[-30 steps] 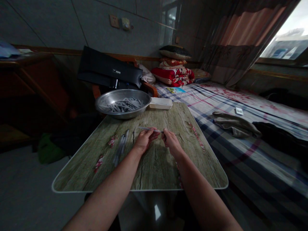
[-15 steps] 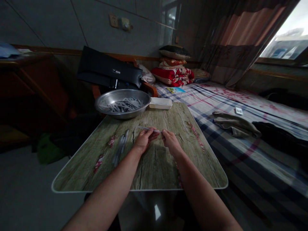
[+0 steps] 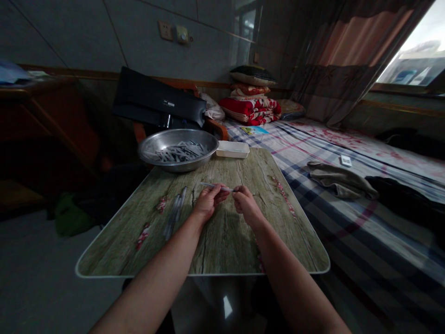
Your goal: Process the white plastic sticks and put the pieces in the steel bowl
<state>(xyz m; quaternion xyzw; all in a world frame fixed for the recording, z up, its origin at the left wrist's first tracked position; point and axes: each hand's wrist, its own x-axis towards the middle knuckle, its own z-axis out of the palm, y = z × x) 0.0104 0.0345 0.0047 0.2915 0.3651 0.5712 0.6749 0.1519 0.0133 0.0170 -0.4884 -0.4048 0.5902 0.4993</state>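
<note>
**A:** What does the left grip (image 3: 208, 202) have?

**B:** It is closed on a slim clear tube (image 3: 213, 186), which sits level in the air above the desk (image 3: 222, 250) and points across toward the right grip (image 3: 247, 205).

**A:** And the right grip?

**B:** Its fingertips (image 3: 235, 191) come together at the tube's end. The view is too small to tell whether they are pinching the tube or only touching it.

**A:** Is that a good way for the person to work?

**B:** I'd judge so. With the hands close together and low over the desk, each can steady the other. The forearms also have room on the bare wood-print surface. A light, even pressure looks wiser than a hard squeeze, because a thin tube like this could slip or flex. The dim light makes a fine end harder to see, so the person does well to keep it near the middle of the view.

**A:** Is anything close by?

**B:** A row of similar tubes (image 3: 175, 215) lies on the desk left of the hands. Farther off, a steel basin (image 3: 177, 166) of grey strips (image 3: 179, 152) sits at the far edge, beside a white plastic tray (image 3: 232, 149).
</note>
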